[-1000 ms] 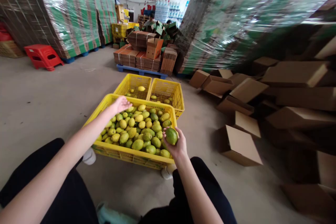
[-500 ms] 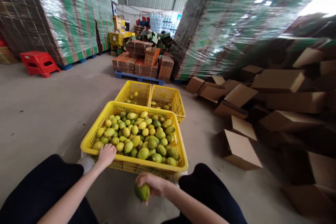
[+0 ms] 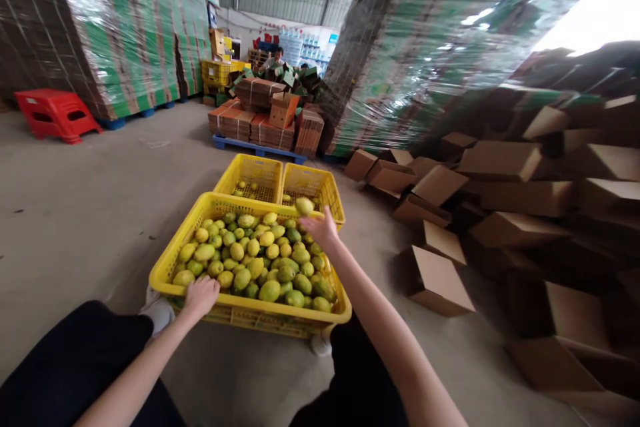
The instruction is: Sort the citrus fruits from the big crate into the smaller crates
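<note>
A yellow crate full of yellow and green lemons stands between my knees. My left hand is closed over its near rim, left of the middle, with the fingertips by the lemons. My right hand is stretched out over the far right corner, fingers apart. Just beyond its fingertips a single lemon is in the air, in front of the far right crate. Two more yellow crates, a left one and a right one, stand behind the full one with a few lemons in their bottoms.
Cardboard boxes lie heaped on the right. Flattened cartons are stacked on a blue pallet ahead. A red stool stands at the left. Wrapped pallet loads rise on both sides. A person is far back.
My right hand has swung from below the near rim, where it held a green lemon, up and forward to the far right corner, and has let the lemon go. My left hand stays on the rim.
</note>
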### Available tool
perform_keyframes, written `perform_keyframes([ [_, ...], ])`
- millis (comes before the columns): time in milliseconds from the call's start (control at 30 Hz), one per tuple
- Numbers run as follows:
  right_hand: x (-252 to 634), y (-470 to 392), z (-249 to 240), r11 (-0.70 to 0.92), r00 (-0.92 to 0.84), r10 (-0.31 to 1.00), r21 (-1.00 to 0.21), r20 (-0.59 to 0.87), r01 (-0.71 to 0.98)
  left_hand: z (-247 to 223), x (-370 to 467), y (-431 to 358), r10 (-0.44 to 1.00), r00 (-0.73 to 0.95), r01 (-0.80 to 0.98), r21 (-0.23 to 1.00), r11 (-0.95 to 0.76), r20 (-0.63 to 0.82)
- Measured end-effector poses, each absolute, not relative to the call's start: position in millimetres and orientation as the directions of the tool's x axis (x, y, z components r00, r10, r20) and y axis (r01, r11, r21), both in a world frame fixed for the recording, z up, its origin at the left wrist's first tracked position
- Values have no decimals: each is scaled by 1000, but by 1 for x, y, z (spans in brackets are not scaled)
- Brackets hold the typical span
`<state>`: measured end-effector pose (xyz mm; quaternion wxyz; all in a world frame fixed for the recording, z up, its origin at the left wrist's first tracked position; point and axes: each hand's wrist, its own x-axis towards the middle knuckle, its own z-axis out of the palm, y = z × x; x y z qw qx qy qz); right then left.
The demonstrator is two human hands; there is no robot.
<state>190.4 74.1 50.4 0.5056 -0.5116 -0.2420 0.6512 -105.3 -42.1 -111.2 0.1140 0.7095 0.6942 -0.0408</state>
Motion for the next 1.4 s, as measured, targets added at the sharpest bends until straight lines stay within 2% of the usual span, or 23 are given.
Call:
perform_keyframes([
  [100, 209, 90, 56, -337, 131, 893, -834, -430, -436, -109, -105, -41, 976, 37, 996, 90, -17, -216],
  [267, 210, 31, 7, -556, -9, 810, -764, -586, -327, -103, -107, -42, 967, 28, 997, 77, -8, -253],
  [400, 198, -14, -17, -638, -85, 764, -729, -640, -248, -103, -109, -41, 956, 15, 996, 92, 12, -292],
  [467, 192, -24, -16, -624, -156, 781, -749, -605, -221, -103, -110, -40, 950, -4, 994, 101, 37, -313],
  [600, 190, -30, -4, -481, -280, 857, -866, -432, -138, -99, -113, -37, 929, -50, 988, 115, 98, -366],
  [733, 193, -25, -3, -494, -217, 861, -857, -459, -147, -88, -107, -26, 927, -91, 983, 116, 142, -363],
  [833, 193, -22, -2, -468, -180, 881, -865, -438, -184, -82, -84, -7, 937, -61, 984, 136, 113, -343],
  [967, 193, -23, 9, -430, -190, 898, -882, -397, -191, -88, -34, 24, 912, 87, 971, 237, 12, -401],
  [1033, 195, -25, 15, -426, -202, 899, -883, -388, -197, -95, -12, 35, 900, 108, 961, 277, 15, -423],
  [1200, 206, -27, 24, -393, -134, 919, -889, -370, -237, -105, 0, 48, 897, 72, 912, 394, 119, -436],
  [1333, 214, -29, 28, -364, -106, 931, -897, -348, -251, -94, -12, 54, 901, 50, 791, 568, 228, -431],
  [1400, 215, -30, 30, -356, -96, 934, -899, -343, -256, -78, -20, 59, 903, 56, 657, 697, 287, -425],
])
